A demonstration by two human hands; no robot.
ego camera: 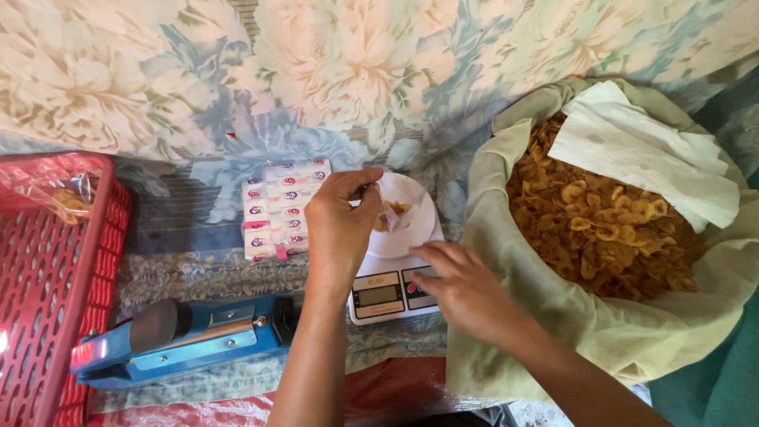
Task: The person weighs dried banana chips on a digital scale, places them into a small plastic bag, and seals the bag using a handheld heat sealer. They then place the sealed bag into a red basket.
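Keep right hand, flat and holding nothing, resting at 5 o'clock of small white digital kitchen scale while left hand, pinching small clear plastic bag of yellow fried chips, steadies it centred on round pan, mouth upright for a true reading.

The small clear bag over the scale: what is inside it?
A few golden chips lie inside the small clear bag, held by the left hand above the scale. The hand hides part of it.

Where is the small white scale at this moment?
In the head view, the scale sits at centre, between the blue heat sealer and the bag of chips.
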